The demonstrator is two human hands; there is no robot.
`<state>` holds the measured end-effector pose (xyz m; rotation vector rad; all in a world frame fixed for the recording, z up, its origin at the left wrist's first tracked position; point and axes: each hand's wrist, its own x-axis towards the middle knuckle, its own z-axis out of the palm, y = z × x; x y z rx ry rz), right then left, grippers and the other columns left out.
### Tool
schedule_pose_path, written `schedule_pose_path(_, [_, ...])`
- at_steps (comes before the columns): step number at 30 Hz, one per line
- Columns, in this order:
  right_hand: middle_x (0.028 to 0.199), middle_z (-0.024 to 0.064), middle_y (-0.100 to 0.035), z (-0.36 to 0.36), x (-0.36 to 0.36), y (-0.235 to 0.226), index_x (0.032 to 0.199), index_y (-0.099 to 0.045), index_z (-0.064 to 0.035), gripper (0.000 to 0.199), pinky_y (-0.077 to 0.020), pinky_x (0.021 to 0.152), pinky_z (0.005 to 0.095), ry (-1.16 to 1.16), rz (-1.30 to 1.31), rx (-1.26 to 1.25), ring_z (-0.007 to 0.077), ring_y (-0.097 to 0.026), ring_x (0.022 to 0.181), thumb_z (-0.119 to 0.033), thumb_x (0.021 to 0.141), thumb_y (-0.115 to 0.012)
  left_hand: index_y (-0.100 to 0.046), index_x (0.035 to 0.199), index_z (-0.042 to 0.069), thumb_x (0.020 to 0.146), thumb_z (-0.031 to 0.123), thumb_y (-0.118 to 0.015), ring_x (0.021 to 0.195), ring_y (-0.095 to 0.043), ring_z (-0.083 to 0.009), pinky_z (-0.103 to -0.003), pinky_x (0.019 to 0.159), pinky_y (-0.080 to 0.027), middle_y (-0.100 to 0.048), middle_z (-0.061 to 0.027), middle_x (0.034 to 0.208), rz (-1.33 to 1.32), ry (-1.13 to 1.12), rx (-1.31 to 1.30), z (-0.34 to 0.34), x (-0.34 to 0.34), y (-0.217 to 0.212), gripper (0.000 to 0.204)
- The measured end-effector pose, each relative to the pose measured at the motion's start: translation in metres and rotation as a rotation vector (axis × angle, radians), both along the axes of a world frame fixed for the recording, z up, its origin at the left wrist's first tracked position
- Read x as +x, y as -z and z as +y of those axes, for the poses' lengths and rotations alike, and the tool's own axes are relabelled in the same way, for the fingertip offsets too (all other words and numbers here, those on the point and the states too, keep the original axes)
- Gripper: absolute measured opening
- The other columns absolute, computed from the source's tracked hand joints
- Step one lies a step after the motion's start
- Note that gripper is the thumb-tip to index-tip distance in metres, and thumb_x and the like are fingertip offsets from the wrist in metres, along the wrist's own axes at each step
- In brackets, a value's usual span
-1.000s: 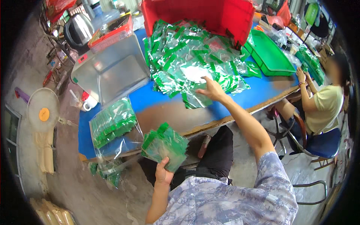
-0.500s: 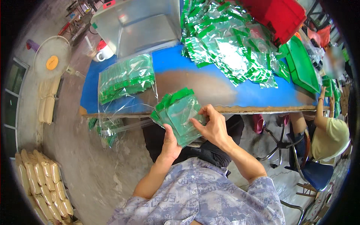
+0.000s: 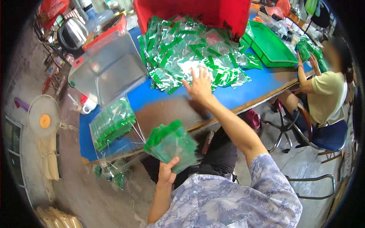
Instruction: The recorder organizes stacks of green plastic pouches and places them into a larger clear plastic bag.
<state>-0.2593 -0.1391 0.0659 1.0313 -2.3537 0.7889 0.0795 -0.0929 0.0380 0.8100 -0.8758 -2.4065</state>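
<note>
My left hand (image 3: 168, 170) grips a fanned stack of clear plastic packets with green ends (image 3: 173, 144) over my lap. The thumb lies across the stack's lower edge. My right hand (image 3: 199, 85) is stretched out with fingers apart, at the near edge of a large heap of similar green-and-clear packets (image 3: 182, 45) on the blue table. Whether its fingertips touch the heap I cannot tell. On the table to the left, a clear plastic bag (image 3: 113, 123) holds a neat row of such packets, its loose end hanging over the front edge.
Behind the heap stands a tipped red bin (image 3: 190, 9), with a green tray (image 3: 270, 45) to its right. A translucent box (image 3: 110, 68) and a white mug (image 3: 88, 104) stand at the left. A co-worker (image 3: 329, 89) sits at the right, hands on green packets. A fan (image 3: 45, 121) stands left.
My right hand has left the stack and reached forward to the heap. The left hand has kept the stack, now a little lower. The view has turned to the right and up.
</note>
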Motion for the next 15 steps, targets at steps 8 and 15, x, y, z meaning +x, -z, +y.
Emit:
schedule_pose_path(8, [0.130,0.0239,-0.056,0.085,0.087,0.004,0.121,-0.056,0.0004,0.043,-0.0422,0.104,0.0510,-1.010,-0.385,0.114,0.0438,-0.050,0.124,-0.036,0.099,-0.052,-0.045,0.141,0.004,0.081,0.005,-0.075,0.126,-0.054,-0.0293,-0.049,0.110,-0.042,-0.056,-0.0104,0.135,0.270,-0.011,0.186,-0.031,0.021,0.031,0.068])
schedule_pose_path(15, [0.107,0.0212,-0.068,0.033,0.056,0.000,0.118,-0.064,-0.0002,0.046,-0.0489,0.090,0.0468,-0.708,-0.655,-0.060,0.0385,-0.064,0.100,-0.040,0.102,-0.050,-0.046,0.140,0.004,0.081,0.006,-0.077,0.125,-0.055,-0.0263,-0.044,0.110,-0.043,-0.057,-0.0083,0.133,0.090,-0.098,0.072,-0.026,0.004,0.019,0.067])
